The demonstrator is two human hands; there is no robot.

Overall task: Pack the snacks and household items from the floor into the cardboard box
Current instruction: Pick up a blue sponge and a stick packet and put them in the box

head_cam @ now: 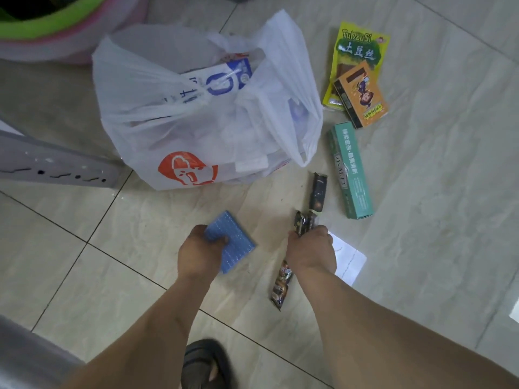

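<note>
My left hand [200, 251] grips a flat blue sponge cloth [237, 241] just above the floor tiles. My right hand [311, 249] is closed around a strip of dark snack packets [303, 223]; part of the strip hangs below my wrist [280, 287]. Another dark packet [318, 192] lies just beyond it. Further right on the floor lie a long teal box [352, 169], an orange cartoon box [362, 95] and a yellow-green snack bag [356, 49] under it. No cardboard box is in view.
A white plastic shopping bag [202, 124] full of items stands at the centre back. A white paper sheet [349, 259] lies under my right hand. A grey furniture leg [56, 164] is at left, a green-pink tub [56, 26] at top left. My sandalled foot [207, 366] is below.
</note>
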